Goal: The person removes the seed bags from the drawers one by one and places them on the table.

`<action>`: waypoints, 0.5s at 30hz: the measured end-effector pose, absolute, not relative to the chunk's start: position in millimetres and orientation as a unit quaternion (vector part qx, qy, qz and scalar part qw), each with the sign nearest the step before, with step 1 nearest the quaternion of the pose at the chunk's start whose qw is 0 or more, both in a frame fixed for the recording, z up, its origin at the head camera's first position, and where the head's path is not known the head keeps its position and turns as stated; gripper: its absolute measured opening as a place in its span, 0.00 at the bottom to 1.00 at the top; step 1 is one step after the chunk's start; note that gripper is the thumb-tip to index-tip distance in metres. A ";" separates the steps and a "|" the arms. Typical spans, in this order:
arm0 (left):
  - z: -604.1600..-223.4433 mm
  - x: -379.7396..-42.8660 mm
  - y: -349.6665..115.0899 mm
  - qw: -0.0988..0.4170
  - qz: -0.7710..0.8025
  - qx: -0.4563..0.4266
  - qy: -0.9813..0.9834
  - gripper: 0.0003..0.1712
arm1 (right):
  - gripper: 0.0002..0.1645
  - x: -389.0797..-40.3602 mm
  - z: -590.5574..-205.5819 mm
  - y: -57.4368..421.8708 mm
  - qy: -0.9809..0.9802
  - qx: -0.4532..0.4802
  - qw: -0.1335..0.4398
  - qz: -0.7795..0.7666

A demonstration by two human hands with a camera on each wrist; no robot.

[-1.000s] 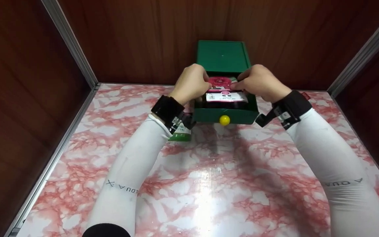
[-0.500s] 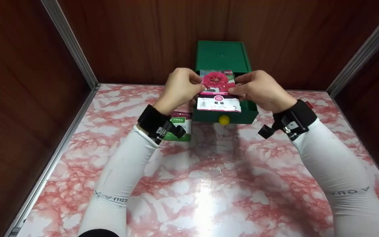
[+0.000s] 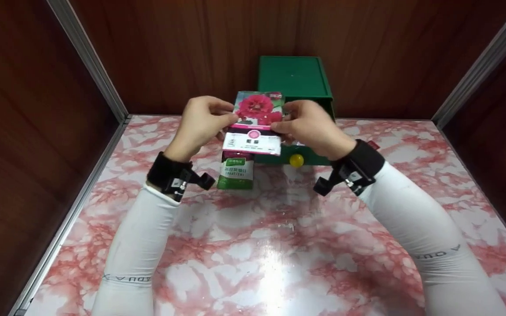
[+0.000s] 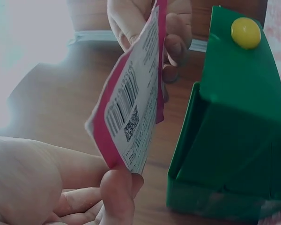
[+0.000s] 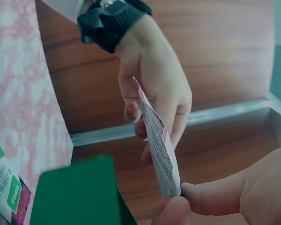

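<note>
Between both hands is a flat seed packet (image 3: 256, 109) with a pink flower picture and a white printed lower band. My left hand (image 3: 202, 123) pinches its left edge between thumb and fingers. On the right edge, my right hand (image 3: 313, 126) pinches it the same way. The packet's back, with a barcode, faces the left wrist view (image 4: 131, 105). Behind my right hand stands a green drawer box (image 3: 294, 77); its drawer is pulled out and has a yellow knob (image 3: 296, 160). The right hand partly hides the drawer's inside.
A second packet (image 3: 235, 173), green and white with a dark top, lies on the marbled table (image 3: 253, 245) left of the drawer, overlapped by the held one in the head view. Brown wood-look walls (image 3: 182, 52) with metal edging enclose the back and sides.
Both hands have lifted the seed packet out of the open drawer and moved it left and toward me, over the packet on the table. The drawer box stays in place.
</note>
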State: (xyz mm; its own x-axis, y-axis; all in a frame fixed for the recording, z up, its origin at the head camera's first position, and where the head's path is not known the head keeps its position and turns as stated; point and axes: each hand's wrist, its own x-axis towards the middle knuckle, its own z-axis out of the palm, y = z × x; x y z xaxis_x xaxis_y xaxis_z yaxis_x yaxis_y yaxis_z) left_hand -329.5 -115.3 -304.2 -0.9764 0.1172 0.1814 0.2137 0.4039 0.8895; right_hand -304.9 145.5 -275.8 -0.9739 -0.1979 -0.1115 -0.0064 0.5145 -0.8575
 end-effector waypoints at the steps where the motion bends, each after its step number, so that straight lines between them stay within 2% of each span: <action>1: -305.8 -329.5 -119.9 0.048 -0.538 -0.097 -0.836 0.16 | 0.42 -305.0 -276.1 140.3 0.869 -0.061 0.096 -0.481; 10: -317.6 -328.9 -159.6 0.071 -0.571 -0.086 -0.813 0.17 | 0.44 -306.2 -283.1 96.4 0.872 -0.075 0.102 -0.473; 15: -323.0 -325.6 -178.6 0.087 -0.555 -0.073 -0.824 0.17 | 0.40 -303.5 -289.0 73.7 0.875 -0.079 0.096 -0.467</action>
